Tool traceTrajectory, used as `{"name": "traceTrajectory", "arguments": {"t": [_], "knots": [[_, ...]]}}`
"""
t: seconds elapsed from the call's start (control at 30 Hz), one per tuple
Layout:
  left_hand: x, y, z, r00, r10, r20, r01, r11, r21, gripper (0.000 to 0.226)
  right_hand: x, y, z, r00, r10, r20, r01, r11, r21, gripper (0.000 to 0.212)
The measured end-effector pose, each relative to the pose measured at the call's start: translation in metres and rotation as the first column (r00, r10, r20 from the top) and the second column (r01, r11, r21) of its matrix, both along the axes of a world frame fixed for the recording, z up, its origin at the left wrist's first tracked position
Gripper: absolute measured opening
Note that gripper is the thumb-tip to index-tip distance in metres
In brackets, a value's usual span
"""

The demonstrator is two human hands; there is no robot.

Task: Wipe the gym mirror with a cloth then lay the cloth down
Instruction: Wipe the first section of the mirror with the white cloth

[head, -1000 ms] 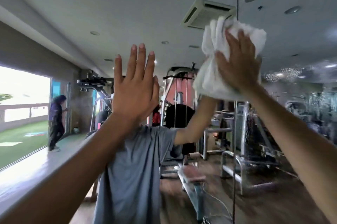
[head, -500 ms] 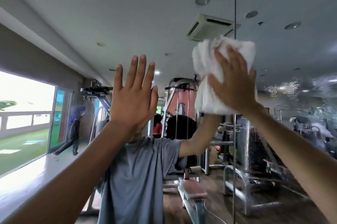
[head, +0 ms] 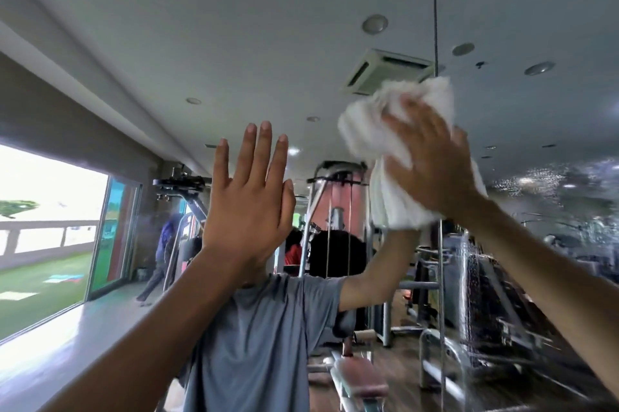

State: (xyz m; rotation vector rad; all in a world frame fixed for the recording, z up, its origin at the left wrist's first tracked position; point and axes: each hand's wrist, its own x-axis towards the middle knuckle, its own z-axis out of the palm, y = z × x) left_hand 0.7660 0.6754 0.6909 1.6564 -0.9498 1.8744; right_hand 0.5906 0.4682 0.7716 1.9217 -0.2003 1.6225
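Observation:
The gym mirror [head: 234, 43] fills the whole view and reflects the ceiling, machines and my own torso. My right hand [head: 432, 163] presses a bunched white cloth [head: 378, 143] flat against the glass, high up and just left of the vertical mirror seam [head: 435, 9]; its fingers are spread over the cloth and blurred by motion. My left hand [head: 249, 193] rests palm-flat on the glass lower and to the left, fingers straight and together. Water droplets and streaks [head: 552, 177] cover the mirror panel to the right.
The reflection shows weight machines [head: 335, 210], a padded bench [head: 361, 378] and a person walking by the glass door [head: 165, 250] at the left. A bright window [head: 43, 210] lies at the far left of the reflection.
My right hand has slid the cloth leftward and slightly down across the glass. My left hand stays planted on the mirror. The person in the reflection has walked further right.

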Motion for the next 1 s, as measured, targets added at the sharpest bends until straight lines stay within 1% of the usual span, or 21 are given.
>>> {"name": "traceTrajectory", "arguments": {"t": [0.07,0.1,0.13,0.17,0.2,0.27,0.37,0.43,0.47,0.53,0.6,0.67,0.7,0.73,0.77,0.8,0.87,0.9,0.93,0.97,1.0], "knots": [[0.000,0.001,0.000,1.000,0.005,-0.006,-0.005,1.000,0.004,0.062,0.010,0.014,0.038,0.981,0.033,0.189,-0.084,0.960,0.267,0.068],[0.001,0.002,0.000,1.000,-0.002,-0.002,0.002,1.000,0.007,0.062,0.020,0.028,0.054,0.966,0.030,0.255,-0.124,0.925,0.358,0.070],[0.002,0.004,0.001,1.000,-0.013,0.008,0.013,1.000,0.009,0.061,0.031,0.043,0.064,0.958,0.015,0.287,-0.135,0.906,0.400,0.070],[0.002,0.005,0.001,1.000,-0.021,0.020,0.021,1.000,0.011,0.060,0.041,0.057,0.066,0.961,0.003,0.278,-0.114,0.916,0.386,0.069],[0.003,0.006,0.001,0.999,-0.023,0.031,0.022,1.000,0.012,0.060,0.050,0.068,0.062,0.973,0.007,0.230,-0.084,0.942,0.325,0.066],[0.004,0.008,0.002,0.999,-0.018,0.044,0.018,1.000,0.011,0.059,0.059,0.078,0.038,0.994,0.034,0.105,-0.047,0.991,0.126,0.063],[0.003,0.007,0.000,0.999,-0.024,0.047,0.024,1.000,0.001,0.059,0.046,0.063,-0.004,0.995,0.034,-0.090,-0.048,0.987,-0.154,0.060],[0.001,0.007,0.001,0.999,-0.024,0.035,0.024,1.000,-0.003,0.060,0.028,0.036,-0.014,0.987,-0.006,-0.160,-0.034,0.970,-0.242,0.061],[0.000,0.007,0.001,0.999,-0.022,0.033,0.022,1.000,-0.004,0.060,0.017,0.024,-0.013,0.985,-0.016,-0.172,-0.026,0.970,-0.241,0.062],[0.000,0.008,0.001,0.999,-0.017,0.028,0.017,1.000,0.001,0.061,0.002,0.005,0.000,0.991,-0.018,-0.132,-0.001,0.990,-0.143,0.062],[0.000,0.008,0.000,1.000,-0.011,0.024,0.010,1.000,0.004,0.061,0.002,0.006,0.030,0.999,0.029,0.015,-0.030,0.997,0.067,0.062],[0.001,0.007,-0.001,1.000,-0.013,0.024,0.013,1.000,0.005,0.061,0.019,0.025,0.065,0.976,0.054,0.212,-0.116,0.949,0.293,0.060],[0.002,0.008,0.000,0.999,-0.017,0.028,0.017,1.000,0.004,0.061,0.032,0.038,0.078,0.959,0.044,0.281,-0.148,0.921,0.360,0.059],[0.002,0.008,0.000,0.999,-0.023,0.034,0.023,1.000,0.000,0.060,0.044,0.051,0.084,0.949,0.039,0.313,-0.162,0.912,0.377,0.058],[0.003,0.008,0.001,0.999,-0.028,0.041,0.029,1.000,-0.005,0.060,0.055,0.063,0.082,0.949,0.048,0.312,-0.157,0.929,0.336,0.059],[0.003,0.008,0.001,0.999,-0.031,0.044,0.031,0.999,-0.010,0.059,0.063,0.073,0.073,0.958,0.064,0.279,-0.137,0.959,0.249,0.061],[0.005,0.008,0.001,0.998,-0.032,0.046,0.033,0.999,-0.015,0.059,0.065,0.080,0.042,0.991,0.069,0.114,-0.069,0.998,-0.004,0.065],[0.005,0.007,0.001,0.998,-0.033,0.048,0.034,0.999,-0.019,0.059,0.060,0.075,0.027,0.999,0.051,0.007,-0.049,0.991,-0.128,0.066],[0.005,0.007,0.001,0.998,-0.031,0.050,0.032,0.999,-0.022,0.059,0.052,0.066,0.016,0.995,0.039,-0.089,-0.057,0.975,-0.215,0.066],[0.005,0.007,0.001,0.998,-0.030,0.050,0.031,0.999,-0.023,0.059,0.041,0.055,0.010,0.985,0.035,-0.169,-0.080,0.960,-0.269,0.066],[0.005,0.007,0.000,0.998,-0.031,0.050,0.032,0.999,-0.024,0.059,0.030,0.042,0.009,0.977,0.021,-0.213,-0.085,0.951,-0.296,0.066]]}}
